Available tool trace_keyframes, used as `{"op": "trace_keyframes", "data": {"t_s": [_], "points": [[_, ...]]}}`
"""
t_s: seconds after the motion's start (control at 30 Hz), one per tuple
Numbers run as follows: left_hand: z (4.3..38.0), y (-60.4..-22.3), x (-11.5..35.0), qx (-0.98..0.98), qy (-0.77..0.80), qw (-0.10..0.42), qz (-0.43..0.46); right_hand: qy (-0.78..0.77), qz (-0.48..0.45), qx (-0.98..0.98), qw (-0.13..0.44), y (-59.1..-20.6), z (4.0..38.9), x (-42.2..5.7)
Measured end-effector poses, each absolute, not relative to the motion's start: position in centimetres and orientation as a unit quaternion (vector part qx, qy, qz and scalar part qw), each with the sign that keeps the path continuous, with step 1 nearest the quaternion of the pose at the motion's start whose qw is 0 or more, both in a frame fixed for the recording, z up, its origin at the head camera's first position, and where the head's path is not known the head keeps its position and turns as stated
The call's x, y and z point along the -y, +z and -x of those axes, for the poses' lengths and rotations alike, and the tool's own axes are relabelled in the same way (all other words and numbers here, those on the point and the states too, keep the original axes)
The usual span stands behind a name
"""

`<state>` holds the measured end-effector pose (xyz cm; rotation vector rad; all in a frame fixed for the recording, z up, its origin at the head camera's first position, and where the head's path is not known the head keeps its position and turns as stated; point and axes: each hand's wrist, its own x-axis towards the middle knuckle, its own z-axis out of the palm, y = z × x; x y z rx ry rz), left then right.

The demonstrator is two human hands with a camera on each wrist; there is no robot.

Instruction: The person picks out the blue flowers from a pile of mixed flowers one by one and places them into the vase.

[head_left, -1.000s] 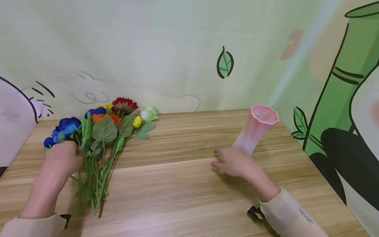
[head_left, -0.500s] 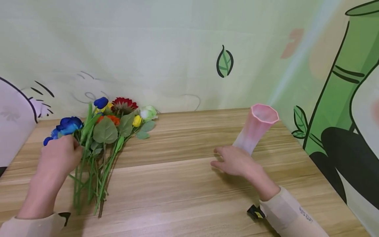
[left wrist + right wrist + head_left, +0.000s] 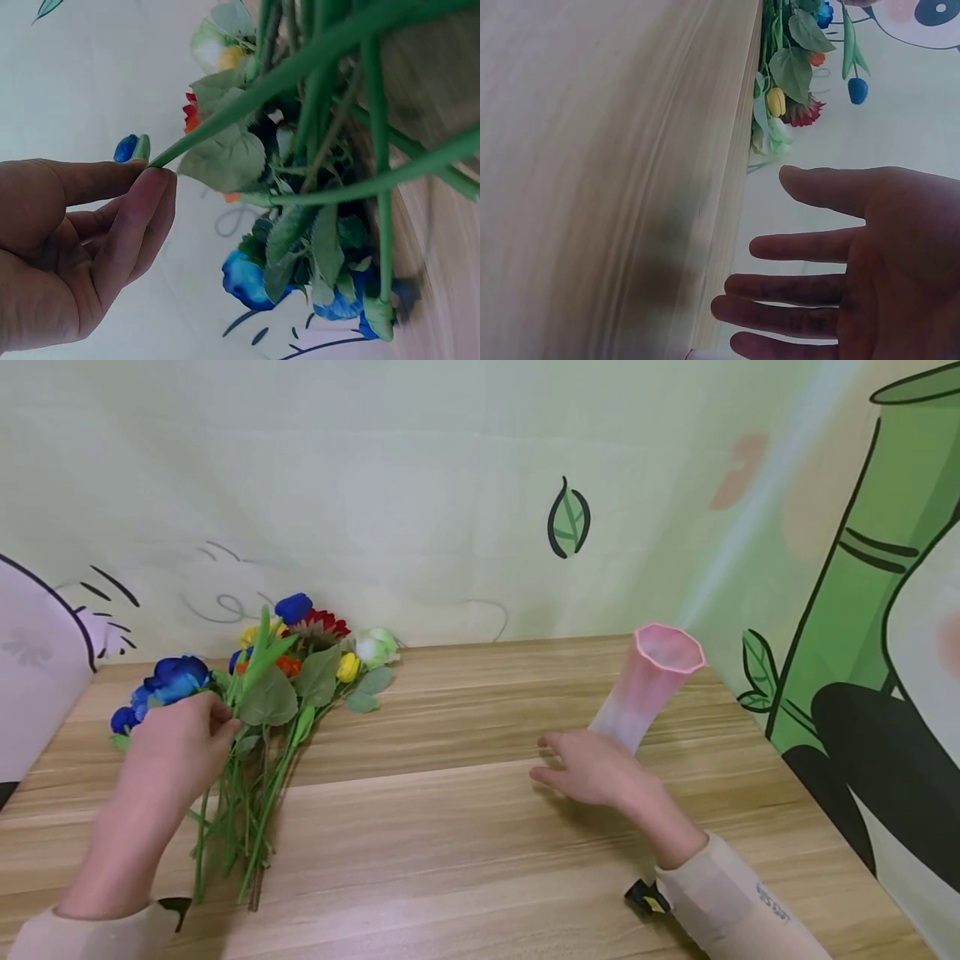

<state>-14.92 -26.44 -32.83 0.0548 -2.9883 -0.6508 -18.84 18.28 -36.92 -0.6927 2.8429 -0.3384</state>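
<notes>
My left hand pinches the green stem of a blue tulip between thumb and fingertips. In the left wrist view the stem slants away from the pinch, and the tulip's bloom shows beyond the fingers. Under and beside this hand lie other artificial flowers: a blue one, a red one, a yellow tulip and a whitish-green one. My right hand has its fingers spread, holding nothing, as the right wrist view confirms. It overlaps the base of a pink-and-white fluted vase.
Everything lies on a wood-grain table. Behind it hangs a pale green printed cloth, with a bamboo and panda print at the right. A small black device sits by the right sleeve.
The blue tulip has come up out of the pile and moved rightward, past the red flower's top. My left hand has shifted right and slightly up with it; my right hand stays put.
</notes>
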Motion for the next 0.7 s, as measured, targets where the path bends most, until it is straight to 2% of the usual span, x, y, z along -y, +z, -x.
{"op": "trace_keyframes", "data": {"t_s": [0.4, 0.7], "points": [[15.2, -32.6, 24.6, 0.972, -0.210, 0.095, 0.032, -0.144, 0.252, -0.954, 0.069, -37.2, 19.0, -17.7], [15.3, -31.9, 23.2, 0.965, -0.238, 0.092, 0.054, -0.159, 0.261, -0.950, 0.061, -37.2, 19.1, -17.5]]}}
